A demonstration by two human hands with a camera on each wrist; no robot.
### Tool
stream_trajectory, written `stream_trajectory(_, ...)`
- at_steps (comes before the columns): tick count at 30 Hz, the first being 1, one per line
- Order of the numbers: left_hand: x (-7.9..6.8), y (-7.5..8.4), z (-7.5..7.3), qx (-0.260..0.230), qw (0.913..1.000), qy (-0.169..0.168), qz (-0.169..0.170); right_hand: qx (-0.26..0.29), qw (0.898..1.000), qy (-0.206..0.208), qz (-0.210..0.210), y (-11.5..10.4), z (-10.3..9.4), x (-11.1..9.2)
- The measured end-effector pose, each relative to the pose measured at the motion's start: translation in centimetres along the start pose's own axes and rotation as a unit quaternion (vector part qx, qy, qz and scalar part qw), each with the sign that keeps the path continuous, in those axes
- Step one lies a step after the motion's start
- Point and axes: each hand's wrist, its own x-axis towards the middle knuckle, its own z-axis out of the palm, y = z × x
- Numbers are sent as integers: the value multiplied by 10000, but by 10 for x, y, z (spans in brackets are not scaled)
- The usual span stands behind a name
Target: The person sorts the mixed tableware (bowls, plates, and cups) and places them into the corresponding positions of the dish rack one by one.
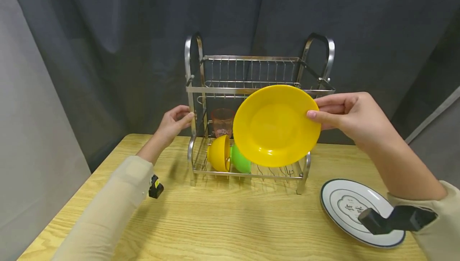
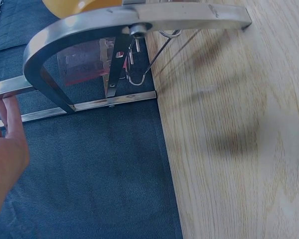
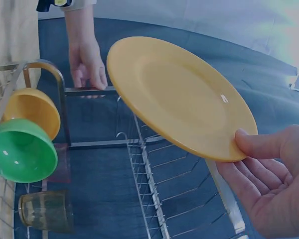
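My right hand [image 1: 353, 119] pinches a yellow plate [image 1: 276, 127] by its right rim, thumb on the front face. The plate is held up tilted before the two-tier metal dish rack [image 1: 248, 175], hiding part of both tiers. At the rack's left side, my left hand [image 1: 174, 123] grips the upright post, its fingers [image 2: 12, 117] bent round the metal. Down on the lower tier a yellow bowl [image 1: 218, 154] and a green bowl [image 3: 25, 152] stand on their sides. Behind them is a pinkish glass [image 1: 223, 122]; the right wrist view also shows a brownish clear glass [image 3: 46, 211].
A white plate [image 1: 338, 205] with a dark rim and printed characters lies on the wooden table [image 1: 215, 221] at the right, partly under the right wrist camera. A dark curtain [image 1: 143, 53] hangs behind the rack.
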Motion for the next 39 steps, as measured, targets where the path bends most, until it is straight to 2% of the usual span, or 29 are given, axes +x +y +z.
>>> stream_trajectory(7,1,0,0,-121,9999,12,22,248,9984,486,-138,-13,-3,3)
stream_trajectory(12,1,0,0,-93,10000,18,-2,823,9933,767,-267,-20,-7,8)
stream_trajectory(15,0,1,1,-59,10000,50,-32,1396,9854,900,-376,-23,-10,11)
stream_trajectory(18,0,1,2,-25,10000,62,-46,2021,9732,1003,-441,-24,-13,15)
stream_trajectory(26,2,-1,4,16,9999,102,-12,3143,9393,1351,-250,-33,-25,30)
stream_trajectory(32,4,0,5,45,10000,23,0,3352,9245,1797,-239,-45,-33,39)
stream_trajectory(39,4,1,7,102,9999,25,-59,3265,9155,2290,-530,-53,-36,50)
